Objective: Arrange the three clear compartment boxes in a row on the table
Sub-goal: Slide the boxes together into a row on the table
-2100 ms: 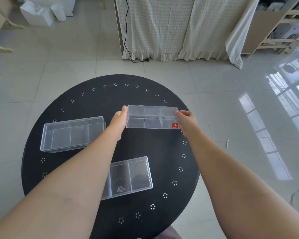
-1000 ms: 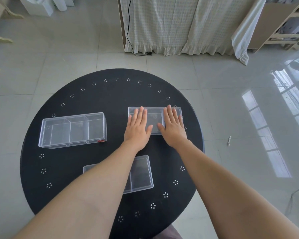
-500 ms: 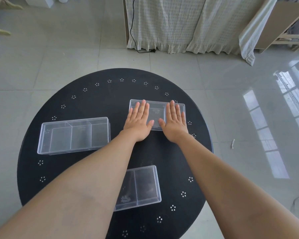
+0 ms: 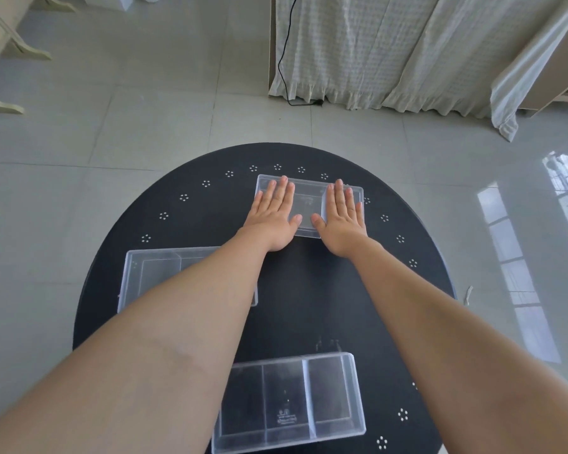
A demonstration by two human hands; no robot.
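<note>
— Where do I have the hands right now?

— I see my left hand [image 4: 273, 221] and right hand [image 4: 341, 221] both flat, palms down, on the far box [image 4: 309, 208]. The fingers [image 4: 281, 194] are stretched out straight and close together, gripping nothing, just lying on the box's top face. It sits directly under them, near the far edge of the round surface [image 4: 309, 290].

— And the other two boxes?

— The left box [image 4: 151, 273] lies nearer to me than the fingers and off to the left, partly hidden by my left forearm. The near box [image 4: 289, 401] is well apart from the fingers, close to my body, between the two forearms.

— What are they made of?

— Clear hard plastic, rectangular, with thin inner walls splitting each into compartments (three show in the near one). The surface is matte black with a ring of small white dot clusters.

— Which way do they run?

— All three have their long axis roughly left to right, across the line of my fingers. The far box is turned slightly, its right end a little nearer to me.
</note>
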